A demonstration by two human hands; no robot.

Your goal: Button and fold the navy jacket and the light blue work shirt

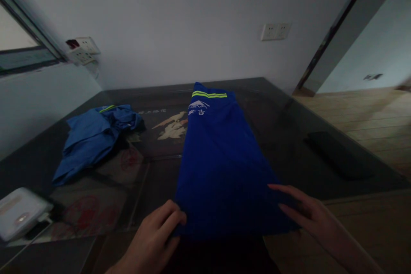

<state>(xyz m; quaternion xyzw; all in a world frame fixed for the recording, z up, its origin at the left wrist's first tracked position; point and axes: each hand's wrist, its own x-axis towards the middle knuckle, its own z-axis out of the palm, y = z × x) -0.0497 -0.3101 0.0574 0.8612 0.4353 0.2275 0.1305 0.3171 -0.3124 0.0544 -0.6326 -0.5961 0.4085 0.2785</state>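
Holding the dark-blue garment (221,162) by its near end

We have the dark-blue garment laid lengthwise over the middle of the tabletop (279,124), its yellow-green stripes (210,94) at the far end and its near end in shadow before us. Our left hand (157,231) grips the near left corner, fingers curled over the cloth. Our right hand (310,214) rests at the near right edge, thumb and forefinger parted; we cannot tell whether its other fingers pinch anything beneath.

Such a lopsided hold could skew or wrinkle the cloth if we pull harder on the left. We see nothing pinning the far end, so a sharp tug might drag the stripes askew. The near end seems to overhang the tabletop, and a loosened grip could let it sag. Sweeping our left arm wide might snag the cable (30,243) of the white device (22,212).
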